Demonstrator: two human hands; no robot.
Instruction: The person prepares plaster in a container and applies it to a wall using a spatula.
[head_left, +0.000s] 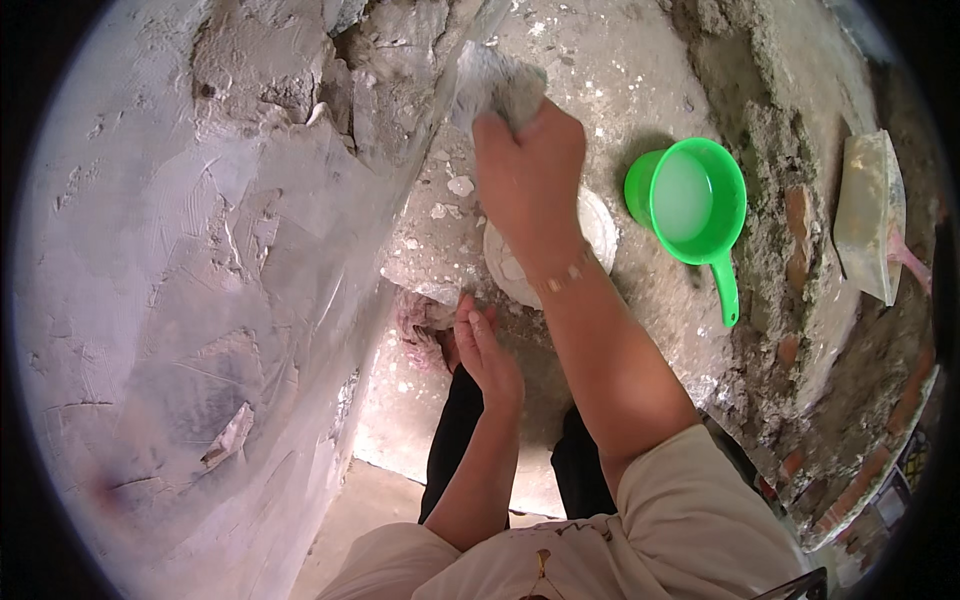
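Observation:
My right hand [530, 185] is closed on a crumpled greyish-white bag [495, 80], which looks like thin plastic; its contents do not show. It is stretched out ahead of me, beside the plastered wall [240, 310]. Partly behind my right wrist lies a round whitish lid or dish [600, 230]. Nearer to me is my left hand [488, 355], its fingers loosely stretched and nothing visible in them. Just left of its fingertips lies a dirty pinkish rag-like bundle [420, 325]. A green dipper [725, 270] with cloudy whitish liquid stands to the right of my right hand.
Rough plaster breaks up along the top of the wall on the left. To the right runs a strip of rubble and broken brick [797, 225]. Beyond it rests a stained, pale scoop-like dustpan [870, 220] with a pink handle. White spatters dot the concrete floor [640, 60].

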